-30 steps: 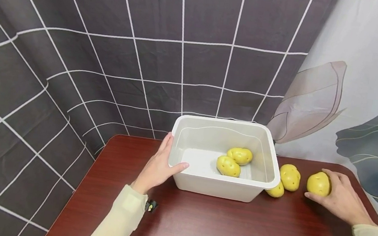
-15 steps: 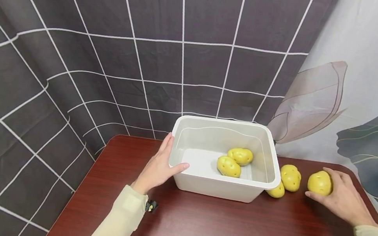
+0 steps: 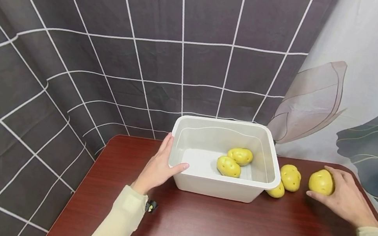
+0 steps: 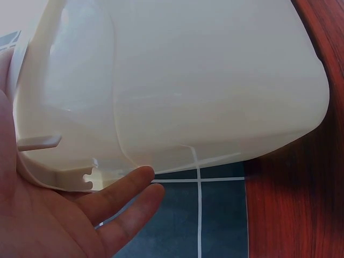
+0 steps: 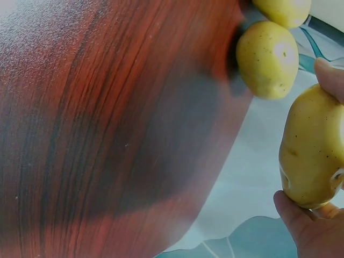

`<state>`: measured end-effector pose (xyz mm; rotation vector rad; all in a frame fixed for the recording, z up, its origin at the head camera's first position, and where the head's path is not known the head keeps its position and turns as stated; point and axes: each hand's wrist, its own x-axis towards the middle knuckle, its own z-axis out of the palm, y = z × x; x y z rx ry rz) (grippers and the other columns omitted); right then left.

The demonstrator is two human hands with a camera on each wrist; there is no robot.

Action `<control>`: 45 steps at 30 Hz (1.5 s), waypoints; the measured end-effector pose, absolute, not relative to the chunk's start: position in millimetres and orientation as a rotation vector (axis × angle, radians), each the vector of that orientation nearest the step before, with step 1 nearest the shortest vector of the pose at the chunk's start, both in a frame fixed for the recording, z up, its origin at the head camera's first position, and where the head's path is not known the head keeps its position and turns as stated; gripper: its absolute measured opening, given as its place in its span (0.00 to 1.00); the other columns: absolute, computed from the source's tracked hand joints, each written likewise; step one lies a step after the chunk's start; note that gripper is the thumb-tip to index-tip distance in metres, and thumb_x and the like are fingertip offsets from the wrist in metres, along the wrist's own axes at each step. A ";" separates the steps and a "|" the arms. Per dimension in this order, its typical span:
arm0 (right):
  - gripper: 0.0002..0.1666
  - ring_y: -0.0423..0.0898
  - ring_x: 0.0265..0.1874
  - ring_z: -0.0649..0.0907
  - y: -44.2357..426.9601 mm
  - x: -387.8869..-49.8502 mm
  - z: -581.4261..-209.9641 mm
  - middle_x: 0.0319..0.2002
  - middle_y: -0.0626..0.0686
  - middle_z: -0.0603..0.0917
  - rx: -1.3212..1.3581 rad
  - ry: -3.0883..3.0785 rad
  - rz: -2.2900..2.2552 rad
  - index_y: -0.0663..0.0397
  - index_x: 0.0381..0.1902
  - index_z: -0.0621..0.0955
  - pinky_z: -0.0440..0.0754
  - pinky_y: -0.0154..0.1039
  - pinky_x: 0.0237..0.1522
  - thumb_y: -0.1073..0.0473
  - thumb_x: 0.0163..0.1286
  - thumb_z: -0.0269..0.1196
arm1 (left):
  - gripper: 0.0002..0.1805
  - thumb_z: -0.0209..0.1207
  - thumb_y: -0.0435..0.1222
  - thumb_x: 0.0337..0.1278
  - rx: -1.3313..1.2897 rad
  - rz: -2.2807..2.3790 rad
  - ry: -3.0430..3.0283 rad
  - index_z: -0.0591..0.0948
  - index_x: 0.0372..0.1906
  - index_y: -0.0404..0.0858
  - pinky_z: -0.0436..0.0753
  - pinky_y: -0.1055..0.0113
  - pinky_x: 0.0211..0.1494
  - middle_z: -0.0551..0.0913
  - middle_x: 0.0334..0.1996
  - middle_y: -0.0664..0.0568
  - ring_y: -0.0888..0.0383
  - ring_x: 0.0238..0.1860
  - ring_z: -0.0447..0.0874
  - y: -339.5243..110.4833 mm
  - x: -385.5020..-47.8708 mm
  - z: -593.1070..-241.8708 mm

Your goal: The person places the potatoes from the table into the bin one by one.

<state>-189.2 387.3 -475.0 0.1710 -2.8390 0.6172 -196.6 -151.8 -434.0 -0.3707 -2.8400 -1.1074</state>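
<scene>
One potato [image 5: 313, 145], long axis between right fingers [image 5: 294, 216]

No legible text, label, brand, number or sign in the head view or in either wrist view.

Evenly bright head view, dimmer left wrist view, broad soft shadow across glossy tabletop [image 5: 118, 118]
</scene>
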 end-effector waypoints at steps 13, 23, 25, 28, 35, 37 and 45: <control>0.63 0.74 0.53 0.66 382.1 -189.2 -471.2 0.59 0.78 0.63 0.208 -2.785 0.618 0.70 0.69 0.64 0.69 0.74 0.38 0.44 0.44 0.82 | 0.60 0.60 0.68 0.56 -0.373 -1.102 -2.832 0.47 0.81 0.38 0.66 0.49 0.71 0.39 0.81 0.63 0.52 0.76 0.58 -151.8 -197.5 -435.5; 0.61 0.73 0.54 0.66 375.5 -188.7 -465.4 0.57 0.76 0.65 0.231 -2.760 0.607 0.71 0.66 0.66 0.70 0.72 0.40 0.45 0.43 0.83 | 0.61 0.60 0.68 0.55 -0.373 -1.100 -2.834 0.47 0.81 0.38 0.67 0.48 0.71 0.38 0.81 0.64 0.52 0.76 0.59 -152.0 -197.2 -436.0; 0.61 0.73 0.53 0.66 374.4 -188.7 -464.1 0.57 0.77 0.65 0.239 -2.758 0.603 0.71 0.66 0.66 0.70 0.72 0.40 0.45 0.43 0.83 | 0.61 0.59 0.68 0.56 -0.374 -1.099 -2.834 0.47 0.81 0.38 0.66 0.48 0.71 0.39 0.81 0.64 0.52 0.76 0.58 -152.0 -197.5 -436.2; 0.61 0.73 0.52 0.67 372.8 -188.4 -462.1 0.57 0.77 0.65 0.251 -2.761 0.597 0.71 0.66 0.66 0.70 0.72 0.39 0.45 0.43 0.83 | 0.61 0.59 0.68 0.56 -0.371 -1.096 -2.838 0.47 0.81 0.39 0.66 0.48 0.71 0.38 0.81 0.65 0.52 0.76 0.58 -152.1 -197.5 -436.1; 0.60 0.72 0.50 0.68 369.1 -188.0 -456.6 0.56 0.76 0.66 0.277 -2.749 0.584 0.70 0.65 0.67 0.71 0.72 0.38 0.46 0.43 0.83 | 0.60 0.60 0.68 0.56 -0.371 -1.096 -2.842 0.47 0.81 0.39 0.66 0.49 0.72 0.38 0.81 0.64 0.53 0.76 0.58 -152.8 -197.2 -436.2; 0.60 0.72 0.50 0.69 368.1 -187.9 -455.0 0.56 0.76 0.66 0.281 -2.748 0.582 0.70 0.66 0.66 0.71 0.72 0.38 0.46 0.43 0.83 | 0.60 0.60 0.68 0.56 -0.367 -1.097 -2.842 0.47 0.81 0.39 0.66 0.49 0.71 0.38 0.81 0.64 0.53 0.76 0.58 -153.1 -197.3 -436.4; 0.62 0.72 0.50 0.69 362.3 -184.1 -449.2 0.57 0.76 0.66 0.304 -2.752 0.575 0.70 0.67 0.66 0.71 0.71 0.38 0.44 0.44 0.82 | 0.61 0.59 0.69 0.55 -0.373 -1.114 -2.826 0.48 0.81 0.39 0.67 0.48 0.71 0.40 0.81 0.63 0.52 0.76 0.59 -152.6 -197.7 -437.0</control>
